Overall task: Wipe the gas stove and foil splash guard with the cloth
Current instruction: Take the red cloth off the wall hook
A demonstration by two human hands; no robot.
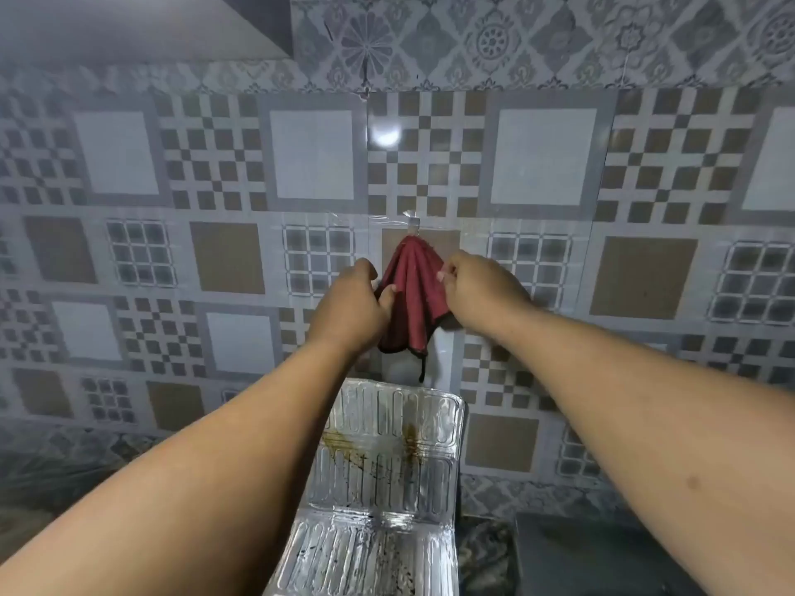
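Observation:
A dark red cloth (411, 294) hangs from a small clear hook (412, 219) on the tiled wall. My left hand (350, 309) pinches the cloth's left edge between thumb and fingers. My right hand (477, 290) pinches its right edge. Below the cloth stands the foil splash guard (387, 479), silver and ribbed, with brown grease stains and dark specks on its panels. The gas stove is not in view.
The patterned tile wall (215, 251) fills most of the view. A dark grey object (602, 557) sits at the lower right beside the foil, with a mottled stone counter (486, 552) between them.

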